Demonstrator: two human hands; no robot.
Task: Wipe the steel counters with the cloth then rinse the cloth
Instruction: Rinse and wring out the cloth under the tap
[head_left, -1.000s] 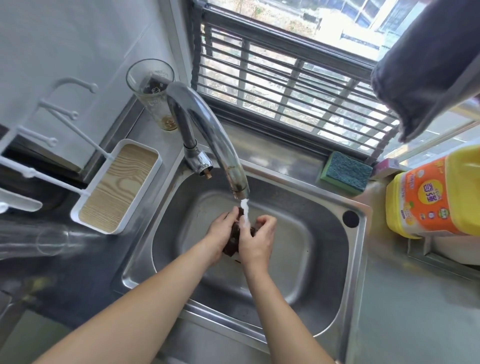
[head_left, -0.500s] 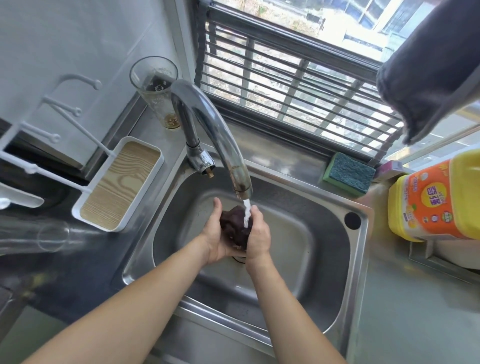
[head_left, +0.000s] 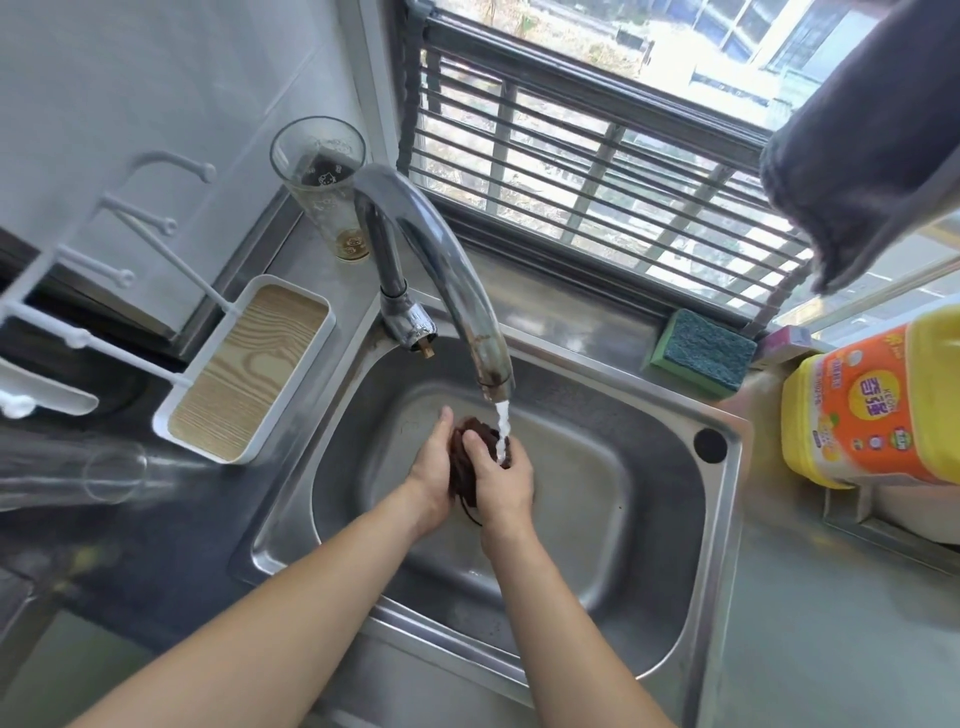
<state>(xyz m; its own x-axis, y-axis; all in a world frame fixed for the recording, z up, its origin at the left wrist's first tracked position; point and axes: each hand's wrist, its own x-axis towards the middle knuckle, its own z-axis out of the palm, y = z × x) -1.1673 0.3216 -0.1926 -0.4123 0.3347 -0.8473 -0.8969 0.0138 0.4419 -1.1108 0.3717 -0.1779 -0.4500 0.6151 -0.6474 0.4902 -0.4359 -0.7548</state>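
While one curved steel tap (head_left: 441, 260) runs, two hands, left hand (head_left: 431, 478) and right hand (head_left: 501, 480), clamp fingers around one bunched dark-brown cloth (head_left: 467, 457), mostly hidden between them.

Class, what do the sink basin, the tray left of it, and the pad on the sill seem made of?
Sink basin: brushed stainless steel, soft grey reflections.
Tray: white rim, likely plastic; its wood-grain floor may be print.
Pad: sponge, green foam under a coarse blue-green scouring face.
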